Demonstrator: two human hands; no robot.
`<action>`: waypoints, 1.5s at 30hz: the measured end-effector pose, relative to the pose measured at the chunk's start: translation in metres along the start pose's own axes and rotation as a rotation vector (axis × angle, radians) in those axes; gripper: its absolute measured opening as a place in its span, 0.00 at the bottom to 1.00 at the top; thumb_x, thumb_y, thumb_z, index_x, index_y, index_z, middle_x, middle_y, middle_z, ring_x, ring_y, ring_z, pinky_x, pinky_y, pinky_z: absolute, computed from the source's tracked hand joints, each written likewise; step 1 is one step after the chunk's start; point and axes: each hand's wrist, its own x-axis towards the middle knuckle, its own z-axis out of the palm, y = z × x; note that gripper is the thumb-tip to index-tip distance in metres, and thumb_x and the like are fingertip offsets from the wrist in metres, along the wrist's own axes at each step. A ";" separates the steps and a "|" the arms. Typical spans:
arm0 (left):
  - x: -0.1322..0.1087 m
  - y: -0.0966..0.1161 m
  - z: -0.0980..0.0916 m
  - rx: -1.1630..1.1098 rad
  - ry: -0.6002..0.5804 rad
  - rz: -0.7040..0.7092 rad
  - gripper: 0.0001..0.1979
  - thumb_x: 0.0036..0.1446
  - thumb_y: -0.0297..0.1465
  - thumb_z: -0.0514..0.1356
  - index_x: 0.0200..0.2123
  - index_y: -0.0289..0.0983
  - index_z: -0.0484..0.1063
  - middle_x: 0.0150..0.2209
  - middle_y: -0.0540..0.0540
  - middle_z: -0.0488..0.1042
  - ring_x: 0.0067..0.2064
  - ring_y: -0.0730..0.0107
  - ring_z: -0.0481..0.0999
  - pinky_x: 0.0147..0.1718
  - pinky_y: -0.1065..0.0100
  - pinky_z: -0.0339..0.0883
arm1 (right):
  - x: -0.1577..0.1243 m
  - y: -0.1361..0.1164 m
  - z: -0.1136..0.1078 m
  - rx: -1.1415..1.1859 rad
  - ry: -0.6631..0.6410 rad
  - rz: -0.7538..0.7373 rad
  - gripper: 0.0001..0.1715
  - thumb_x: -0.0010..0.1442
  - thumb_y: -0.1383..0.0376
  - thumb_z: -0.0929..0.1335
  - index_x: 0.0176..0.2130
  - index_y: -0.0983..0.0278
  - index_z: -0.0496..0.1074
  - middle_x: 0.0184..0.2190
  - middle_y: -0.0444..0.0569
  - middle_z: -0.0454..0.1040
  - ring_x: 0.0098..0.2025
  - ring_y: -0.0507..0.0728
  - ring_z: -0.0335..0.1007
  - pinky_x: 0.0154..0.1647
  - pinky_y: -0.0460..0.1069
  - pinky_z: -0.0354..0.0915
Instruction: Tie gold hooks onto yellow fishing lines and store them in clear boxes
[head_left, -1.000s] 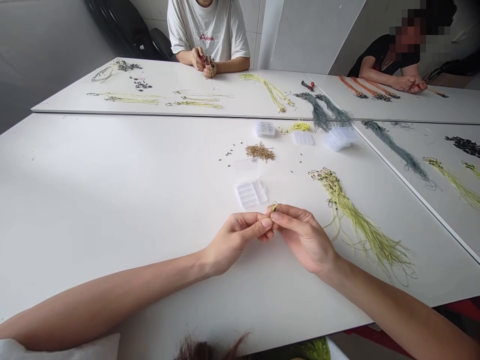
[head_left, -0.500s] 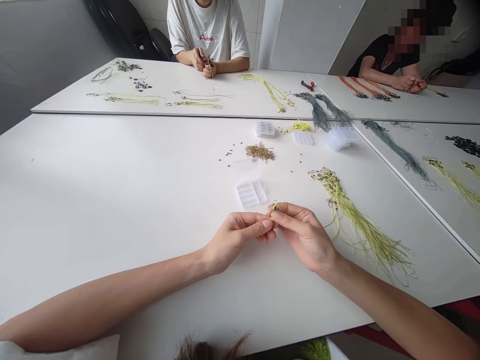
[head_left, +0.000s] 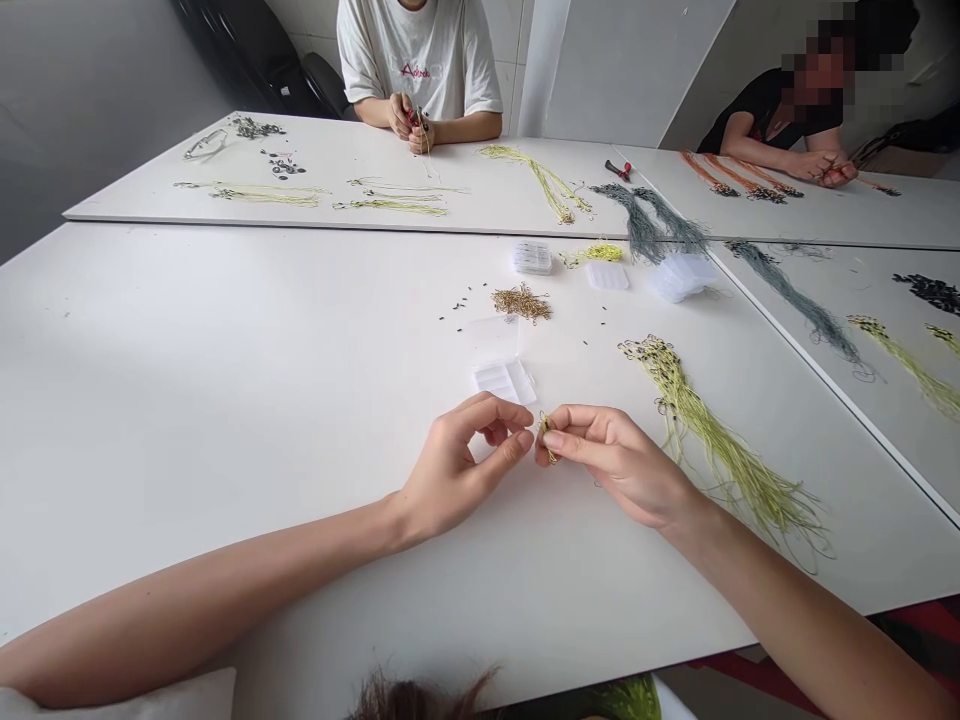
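My right hand (head_left: 615, 460) pinches a small yellow-green cord piece with a gold fitting (head_left: 546, 432) between thumb and fingertips, just above the white table (head_left: 225, 380). My left hand (head_left: 465, 465) is beside it, index finger and thumb curved and apart, fingertips close to the cord piece but not clearly gripping it. An open clear compartment box (head_left: 504, 378) lies right behind my hands. A bundle of yellow-green cords with dark ends (head_left: 712, 440) lies to the right of my right hand.
A heap of gold fittings (head_left: 521, 300) and scattered dark beads (head_left: 457, 305) lie further back, with more clear boxes (head_left: 532, 257). Two other people work at the far tables, one in a white shirt (head_left: 420, 60), one at the right (head_left: 780, 130). Red-handled pliers (head_left: 616, 170).
My left hand has let go of the pinch and its fingers have opened and lifted. My right hand keeps the cord piece, lowered slightly toward the table.
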 end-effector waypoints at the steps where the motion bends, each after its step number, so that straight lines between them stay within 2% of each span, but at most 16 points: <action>1: 0.000 -0.001 0.000 0.020 0.006 0.009 0.06 0.62 0.33 0.58 0.39 0.37 0.72 0.35 0.46 0.72 0.35 0.70 0.68 0.38 0.66 0.65 | 0.000 0.000 0.000 -0.004 0.004 0.004 0.09 0.58 0.60 0.70 0.30 0.63 0.74 0.29 0.47 0.72 0.37 0.55 0.65 0.46 0.52 0.60; 7: 0.003 -0.002 -0.005 0.079 -0.019 0.118 0.05 0.62 0.30 0.58 0.41 0.37 0.71 0.40 0.44 0.71 0.38 0.70 0.69 0.41 0.65 0.66 | -0.001 0.002 -0.001 -0.005 0.023 0.023 0.08 0.57 0.61 0.72 0.31 0.63 0.77 0.27 0.46 0.73 0.34 0.54 0.66 0.44 0.53 0.61; 14: 0.009 -0.009 -0.014 0.286 -0.115 0.437 0.17 0.58 0.26 0.58 0.51 0.40 0.71 0.45 0.40 0.66 0.47 0.61 0.68 0.46 0.58 0.67 | 0.000 0.005 -0.003 0.001 -0.006 0.048 0.11 0.53 0.60 0.74 0.34 0.64 0.80 0.27 0.48 0.77 0.33 0.55 0.71 0.42 0.54 0.66; 19: 0.009 -0.010 -0.016 0.374 -0.151 0.517 0.16 0.57 0.24 0.59 0.48 0.40 0.73 0.48 0.40 0.64 0.47 0.62 0.67 0.50 0.56 0.64 | -0.002 0.001 -0.004 0.007 -0.011 0.097 0.14 0.53 0.60 0.75 0.37 0.63 0.73 0.27 0.47 0.78 0.33 0.55 0.72 0.45 0.55 0.64; 23: 0.009 -0.008 -0.017 0.463 -0.172 0.551 0.15 0.57 0.26 0.59 0.48 0.40 0.73 0.49 0.39 0.66 0.47 0.59 0.67 0.49 0.54 0.61 | -0.004 -0.002 -0.004 0.050 -0.024 0.111 0.19 0.53 0.62 0.75 0.34 0.61 0.61 0.25 0.45 0.78 0.32 0.55 0.72 0.45 0.55 0.63; 27: 0.011 -0.006 -0.018 0.553 -0.229 0.581 0.11 0.59 0.27 0.58 0.45 0.41 0.75 0.52 0.38 0.67 0.49 0.57 0.66 0.48 0.55 0.58 | -0.004 -0.002 -0.003 0.055 -0.061 0.114 0.22 0.54 0.64 0.75 0.32 0.60 0.57 0.25 0.45 0.78 0.31 0.54 0.71 0.42 0.53 0.63; 33: 0.013 0.002 -0.020 0.601 -0.322 0.618 0.11 0.63 0.27 0.56 0.44 0.42 0.77 0.54 0.39 0.67 0.49 0.57 0.65 0.48 0.57 0.56 | -0.003 0.000 -0.002 0.070 -0.118 0.106 0.20 0.53 0.67 0.75 0.33 0.61 0.58 0.22 0.41 0.75 0.29 0.53 0.71 0.40 0.53 0.65; 38: 0.013 0.013 -0.022 0.651 -0.406 0.573 0.12 0.65 0.30 0.54 0.42 0.42 0.78 0.56 0.40 0.66 0.53 0.55 0.63 0.51 0.55 0.56 | -0.003 -0.001 -0.003 0.042 -0.143 0.127 0.20 0.52 0.67 0.76 0.35 0.63 0.61 0.23 0.41 0.74 0.29 0.53 0.72 0.41 0.54 0.67; 45: 0.010 0.022 -0.025 0.567 -0.463 0.462 0.09 0.62 0.31 0.59 0.36 0.43 0.80 0.55 0.43 0.65 0.56 0.56 0.61 0.54 0.55 0.57 | -0.004 0.000 0.001 0.050 -0.200 0.145 0.21 0.50 0.67 0.77 0.34 0.63 0.62 0.23 0.40 0.72 0.31 0.55 0.76 0.41 0.53 0.69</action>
